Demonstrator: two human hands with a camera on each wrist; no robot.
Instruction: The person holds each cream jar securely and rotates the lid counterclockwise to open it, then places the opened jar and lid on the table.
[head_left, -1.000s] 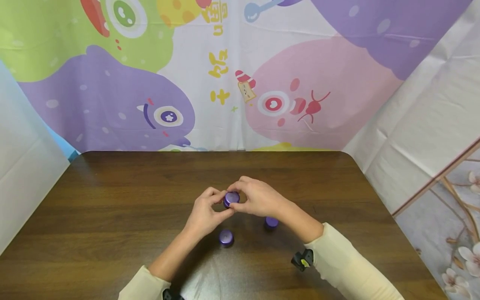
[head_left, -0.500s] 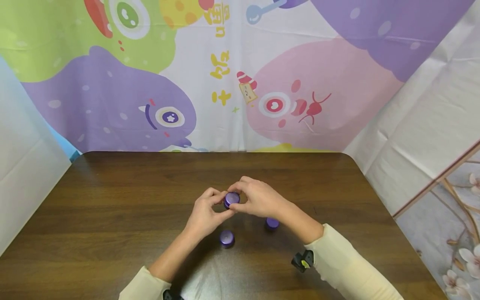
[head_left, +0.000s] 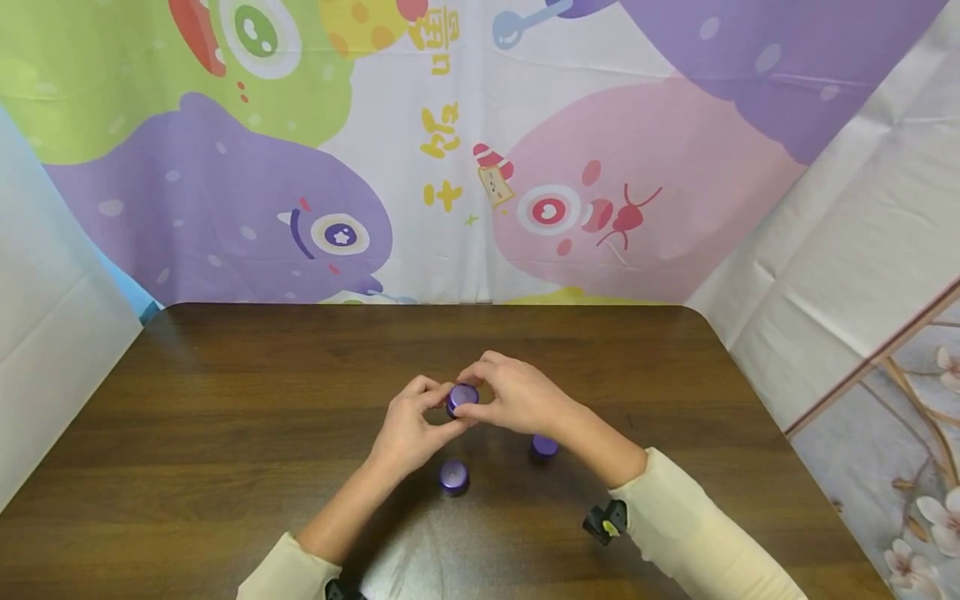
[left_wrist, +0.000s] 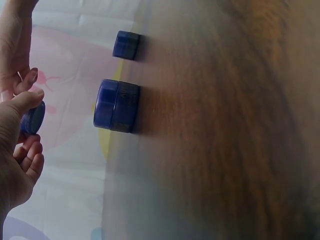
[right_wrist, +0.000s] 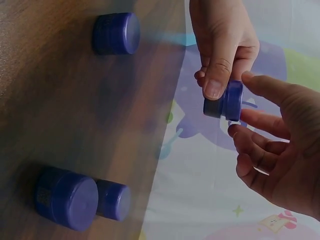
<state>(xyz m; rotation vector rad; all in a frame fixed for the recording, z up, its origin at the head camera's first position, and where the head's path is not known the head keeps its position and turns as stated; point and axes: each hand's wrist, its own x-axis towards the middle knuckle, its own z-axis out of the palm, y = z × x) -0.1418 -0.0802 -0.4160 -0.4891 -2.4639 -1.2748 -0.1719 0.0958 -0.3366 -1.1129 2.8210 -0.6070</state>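
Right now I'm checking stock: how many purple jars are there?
4. One jar between the left hand and right hand; three on the table: a lone jar and, in the right wrist view, a large jar before a small jar. More may be hidden.

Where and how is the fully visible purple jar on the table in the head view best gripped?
The purple jar stands upright, its flat round top uncovered, so probably come down from above and pinch across its curved side.

Count two hands [head_left: 405,429] [head_left: 519,397], two cream sleeves [head_left: 705,529], one worktop [head_left: 247,400] and four purple jars [head_left: 453,477]: one held, one near, two at right.
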